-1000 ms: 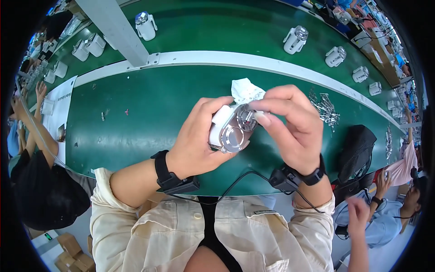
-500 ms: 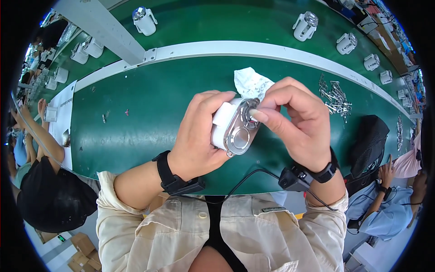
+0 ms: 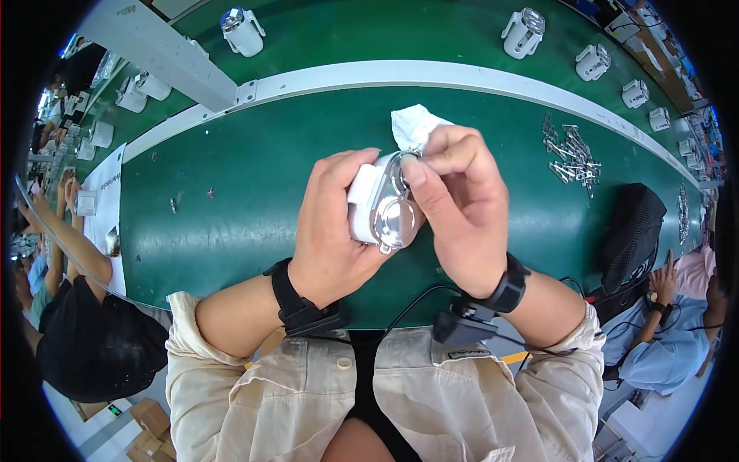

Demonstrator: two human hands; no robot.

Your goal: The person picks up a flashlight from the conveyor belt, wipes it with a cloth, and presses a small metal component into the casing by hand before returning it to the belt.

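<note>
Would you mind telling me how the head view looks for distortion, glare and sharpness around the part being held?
Head view: strong fisheye, so the white rail bows and the corners go black; the shiny lens of the white part held in the left hand catches glare; the right hand is sharp; lighting is even, with soft shadows on the green belt.

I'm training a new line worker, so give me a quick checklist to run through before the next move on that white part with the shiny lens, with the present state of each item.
1. White housing held firmly: ok, the left hand wraps around it above the green belt.
2. Shiny round lens facing up and in view: ok.
3. Right hand at the part's top edge: ok, thumb and forefinger pinch there.
4. White cloth within reach: ok, it sits just behind the fingers; whether it is gripped, cannot tell.
5. Lens seated fully: cannot tell.
6. Metal clips available: ok, a pile lies on the belt to the right.
</note>
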